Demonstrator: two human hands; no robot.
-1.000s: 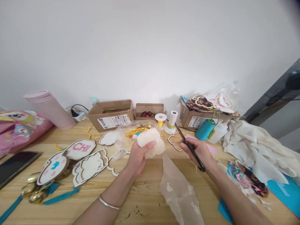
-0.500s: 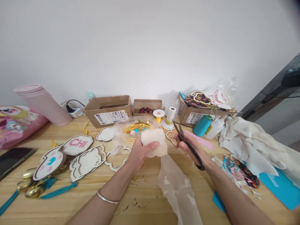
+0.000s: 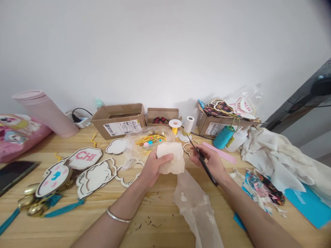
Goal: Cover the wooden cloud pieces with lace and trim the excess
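Observation:
My left hand is closed on a cream piece of fabric with a scalloped lower edge, thumb pressed across its front. What lies behind the fabric is hidden. To its right, my right hand grips black-handled scissors. Their blades point up and to the left, apart from the fabric, and look nearly closed, seen edge-on. Below both hands, a sheer cream strip with white embroidered flowers hangs or lies toward the front edge; whether it joins the held piece I cannot tell.
White cloud-shaped pieces, a CHI plaque and gold bells lie left. Behind stand cardboard boxes, a yellow thread spool and a teal thread cone. Fabric scraps and crumpled white cloth occupy the right.
The scissors have turned from showing parted blades to a nearly edge-on view, and their tips have swung slightly left. My left hand still holds the fabric in almost the same place.

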